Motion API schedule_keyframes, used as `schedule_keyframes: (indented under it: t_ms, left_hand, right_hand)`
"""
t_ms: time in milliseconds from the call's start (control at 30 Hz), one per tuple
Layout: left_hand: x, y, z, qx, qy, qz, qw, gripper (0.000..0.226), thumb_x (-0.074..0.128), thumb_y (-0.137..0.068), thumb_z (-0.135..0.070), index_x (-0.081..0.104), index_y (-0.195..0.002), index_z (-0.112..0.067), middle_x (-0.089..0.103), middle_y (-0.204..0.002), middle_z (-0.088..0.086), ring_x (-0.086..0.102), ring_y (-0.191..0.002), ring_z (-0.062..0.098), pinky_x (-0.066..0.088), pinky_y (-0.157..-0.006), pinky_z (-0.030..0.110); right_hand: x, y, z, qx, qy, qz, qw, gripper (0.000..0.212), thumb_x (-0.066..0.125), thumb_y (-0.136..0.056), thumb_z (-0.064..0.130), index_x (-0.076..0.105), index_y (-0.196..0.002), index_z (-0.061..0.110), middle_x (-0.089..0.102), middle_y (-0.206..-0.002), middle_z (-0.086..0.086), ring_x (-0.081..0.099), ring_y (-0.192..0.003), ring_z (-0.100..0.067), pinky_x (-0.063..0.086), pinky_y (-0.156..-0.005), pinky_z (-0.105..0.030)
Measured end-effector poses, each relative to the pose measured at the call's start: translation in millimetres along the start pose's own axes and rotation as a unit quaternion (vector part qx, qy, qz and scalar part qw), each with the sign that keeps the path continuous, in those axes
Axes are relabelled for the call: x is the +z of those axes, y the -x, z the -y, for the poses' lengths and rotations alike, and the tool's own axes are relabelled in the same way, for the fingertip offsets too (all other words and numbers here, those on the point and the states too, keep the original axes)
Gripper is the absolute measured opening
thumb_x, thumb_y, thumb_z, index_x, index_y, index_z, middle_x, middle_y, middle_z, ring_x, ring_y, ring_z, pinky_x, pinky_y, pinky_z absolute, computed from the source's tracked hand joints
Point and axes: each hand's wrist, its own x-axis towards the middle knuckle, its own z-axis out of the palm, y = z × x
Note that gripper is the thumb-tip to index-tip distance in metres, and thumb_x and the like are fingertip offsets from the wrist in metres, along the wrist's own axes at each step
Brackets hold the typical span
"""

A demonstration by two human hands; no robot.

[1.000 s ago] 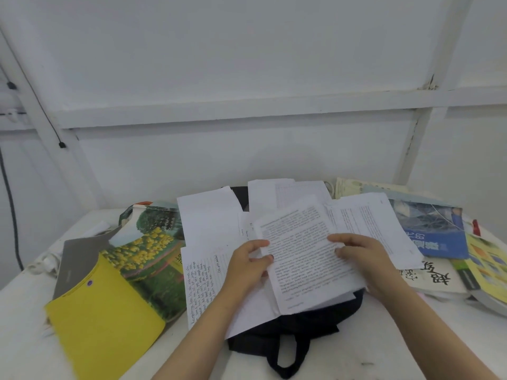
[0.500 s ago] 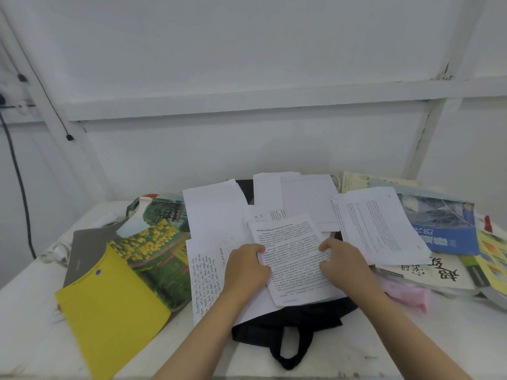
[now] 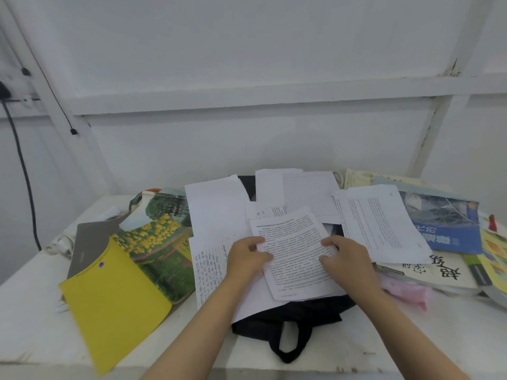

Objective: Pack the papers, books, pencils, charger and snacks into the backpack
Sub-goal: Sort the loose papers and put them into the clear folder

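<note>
The setup is a white table [image 3: 384, 349] pushed against a white wall with painted beams, and a black cable [image 3: 24, 174] hangs down on the left. The black backpack [image 3: 288, 316] lies flat mid-table, mostly buried under loose papers [image 3: 216, 212]. A yellow folder [image 3: 115, 305] and a flower-cover book [image 3: 162, 248] sit to its left. A blue book [image 3: 450, 229] and a pink packet [image 3: 406, 292] sit to its right.

The person's left hand [image 3: 247, 256] pinches the left edge of a printed sheet [image 3: 296, 267] and the right hand [image 3: 348, 259] grips its right edge, so the hands are apart with the sheet between them.

Compared with a second ago, the sheet has come down closer to the backpack. The right hand has slid inward, so the pink packet shows now. Nothing else really moved.
</note>
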Motion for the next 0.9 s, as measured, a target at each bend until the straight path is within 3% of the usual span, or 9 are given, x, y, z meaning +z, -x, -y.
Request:
schedule_keyframes:
  t_ms: [100,200,333,467,600,700,800,900]
  left_hand:
    - [-4.7,-0.1,-11.3,-0.036,0.131,0.020,0.991,0.039,0.060,-0.079,0.017,0.056,-0.114,0.000,0.064,-0.100,0.006,0.061,-0.087,0.014,0.053,-0.062,0.013]
    - [-5.3,-0.2,-13.9,-0.029,0.142,0.030,0.989,0.037,0.058,-0.080,0.017,0.059,-0.107,-0.009,0.065,-0.109,0.013,0.065,-0.095,0.022,0.056,-0.073,0.026]
    - [-3.3,5.2,-14.0,-0.071,0.169,0.077,0.980,0.039,0.052,-0.081,0.019,0.060,-0.105,-0.011,0.063,-0.110,0.011,0.065,-0.094,0.024,0.058,-0.069,0.031]
    - [-8.0,7.6,-19.3,-0.078,0.166,0.090,0.979,0.042,0.049,-0.083,0.018,0.060,-0.111,-0.011,0.063,-0.110,0.010,0.065,-0.092,0.022,0.057,-0.065,0.027]
    - [-16.5,10.5,-28.4,-0.064,0.195,0.071,0.976,0.042,0.045,-0.084,0.019,0.058,-0.114,-0.007,0.064,-0.100,0.008,0.063,-0.081,0.016,0.053,-0.053,0.019]
    - [-26.9,9.9,-30.5,-0.047,0.218,0.063,0.973,0.041,0.045,-0.083,0.019,0.060,-0.112,-0.007,0.066,-0.102,0.011,0.065,-0.082,0.019,0.054,-0.056,0.021]
    - [-38.9,8.6,-30.4,-0.042,0.233,0.055,0.970,0.039,0.045,-0.083,0.017,0.062,-0.107,-0.009,0.067,-0.105,0.014,0.066,-0.086,0.023,0.057,-0.062,0.026]
    - [-51.3,9.4,-27.0,-0.010,0.156,0.023,0.987,0.038,0.046,-0.084,0.016,0.062,-0.107,-0.011,0.064,-0.112,0.011,0.064,-0.092,0.020,0.055,-0.069,0.024]
  right_hand:
    - [0.2,-0.4,-1.8,-0.002,-0.006,0.001,1.000,0.034,0.060,-0.085,0.008,0.060,-0.120,0.010,0.061,-0.115,-0.001,0.046,-0.091,-0.004,0.027,-0.072,-0.005]
    - [1.5,1.0,-2.2,0.001,-0.010,0.006,1.000,0.034,0.060,-0.086,0.010,0.060,-0.120,0.012,0.062,-0.114,0.000,0.048,-0.085,-0.004,0.032,-0.066,-0.005]
    - [4.9,2.3,-1.5,-0.002,-0.018,0.018,1.000,0.032,0.059,-0.087,0.010,0.060,-0.119,0.012,0.060,-0.102,0.004,0.048,-0.070,0.001,0.034,-0.058,0.004]
    - [7.5,2.7,2.0,-0.012,-0.019,0.024,0.999,0.030,0.060,-0.087,0.017,0.061,-0.117,0.012,0.060,-0.104,0.004,0.050,-0.077,-0.002,0.034,-0.060,-0.006]
    - [7.8,2.1,9.7,-0.028,-0.061,0.018,0.998,0.020,0.061,-0.088,0.018,0.064,-0.107,0.014,0.060,-0.095,0.005,0.049,-0.074,0.003,0.035,-0.061,-0.001]
    - [7.7,0.2,18.6,-0.013,-0.122,0.037,0.992,0.015,0.061,-0.089,0.018,0.064,-0.103,0.020,0.058,-0.097,0.009,0.052,-0.091,-0.005,0.034,-0.078,-0.013]
    - [7.5,-3.0,28.5,0.021,-0.201,0.072,0.977,0.015,0.061,-0.088,0.011,0.064,-0.095,0.024,0.059,-0.099,0.008,0.054,-0.093,-0.007,0.038,-0.075,-0.020]
    - [9.3,-4.8,38.2,0.038,-0.247,0.097,0.963,0.021,0.062,-0.086,0.004,0.066,-0.089,0.024,0.062,-0.102,0.002,0.057,-0.099,-0.014,0.045,-0.079,-0.024]
